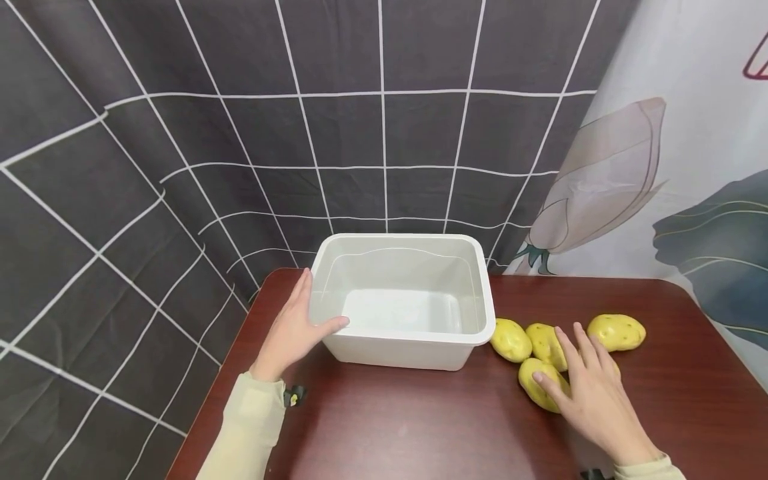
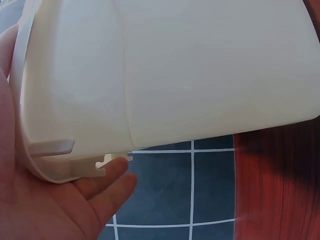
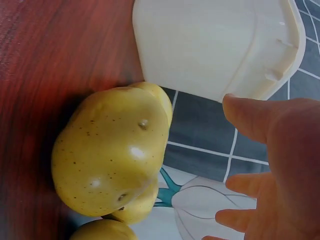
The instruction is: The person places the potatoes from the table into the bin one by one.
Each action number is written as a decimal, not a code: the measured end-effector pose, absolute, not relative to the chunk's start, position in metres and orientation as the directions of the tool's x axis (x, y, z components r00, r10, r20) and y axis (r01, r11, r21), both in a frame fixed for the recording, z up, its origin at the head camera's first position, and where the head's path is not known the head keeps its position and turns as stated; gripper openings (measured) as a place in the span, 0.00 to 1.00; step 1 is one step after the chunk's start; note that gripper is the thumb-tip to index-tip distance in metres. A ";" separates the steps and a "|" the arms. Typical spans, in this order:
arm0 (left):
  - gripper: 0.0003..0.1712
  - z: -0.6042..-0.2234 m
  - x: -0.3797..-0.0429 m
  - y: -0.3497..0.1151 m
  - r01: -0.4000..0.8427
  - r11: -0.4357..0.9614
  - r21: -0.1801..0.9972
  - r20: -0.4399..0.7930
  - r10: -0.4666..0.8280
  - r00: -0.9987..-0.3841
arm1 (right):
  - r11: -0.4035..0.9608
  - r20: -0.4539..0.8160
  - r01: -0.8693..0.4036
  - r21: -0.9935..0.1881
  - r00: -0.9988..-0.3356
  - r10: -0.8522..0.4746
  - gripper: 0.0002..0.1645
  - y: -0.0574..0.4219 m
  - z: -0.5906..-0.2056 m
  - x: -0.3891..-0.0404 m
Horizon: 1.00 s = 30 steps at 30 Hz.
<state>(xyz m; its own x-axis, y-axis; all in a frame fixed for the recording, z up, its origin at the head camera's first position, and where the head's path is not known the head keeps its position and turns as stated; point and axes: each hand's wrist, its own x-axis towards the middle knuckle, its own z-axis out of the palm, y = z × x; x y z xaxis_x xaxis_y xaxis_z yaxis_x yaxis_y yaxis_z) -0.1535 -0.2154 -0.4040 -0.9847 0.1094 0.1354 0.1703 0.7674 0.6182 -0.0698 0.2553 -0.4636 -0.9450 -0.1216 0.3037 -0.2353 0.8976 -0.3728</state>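
A white plastic bin (image 1: 393,350) stands on the table, its inside bare. My left hand (image 1: 295,331) holds the bin's near left corner, thumb over the front rim and fingers along the left side. In the left wrist view, the fingers (image 2: 112,192) reach round the rim by the corner. Several yellow potatoes lie right of the bin. My right hand (image 1: 594,397) hovers over them with fingers spread, nothing gripped. Nearest its thumb is the front potato (image 1: 543,385); another potato (image 1: 511,340) lies beside the bin, and one (image 1: 616,332) sits farther right. The hand partly hides another.
The reddish-brown wooden table (image 1: 396,427) ends just behind the bin. A dark curtain (image 1: 426,133) with white grid lines hangs behind and to the left, and a pale curtain (image 1: 708,133) with leaf prints is at the right.
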 end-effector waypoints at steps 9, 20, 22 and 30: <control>0.69 -0.408 -0.155 -0.216 0.170 0.758 0.630 0.143 0.102 -0.984 | 0.896 0.337 -0.264 -0.357 -0.931 -0.140 0.50 0.254 -0.470 -0.065; 0.69 -0.408 -0.154 -0.217 0.180 0.768 0.614 0.151 0.110 -0.982 | 0.887 0.337 -0.282 -0.365 -0.928 -0.157 0.49 0.254 -0.479 -0.060; 0.69 -0.407 -0.154 -0.217 0.179 0.766 0.618 0.151 0.109 -0.983 | 0.887 0.327 -0.274 -0.371 -0.933 -0.152 0.49 0.254 -0.480 -0.059; 0.68 -0.408 -0.155 -0.216 0.173 0.759 0.628 0.144 0.104 -0.984 | 0.888 0.312 -0.248 -0.388 -0.942 -0.126 0.50 0.251 -0.484 -0.056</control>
<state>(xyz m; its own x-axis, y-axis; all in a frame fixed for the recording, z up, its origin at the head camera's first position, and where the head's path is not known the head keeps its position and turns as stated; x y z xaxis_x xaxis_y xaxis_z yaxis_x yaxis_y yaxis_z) -0.1545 -0.2161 -0.4079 -0.9840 0.1044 0.1444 0.1726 0.7591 0.6276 -0.0556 0.2510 -0.4843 -0.9415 -0.1262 0.3123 -0.2477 0.8878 -0.3879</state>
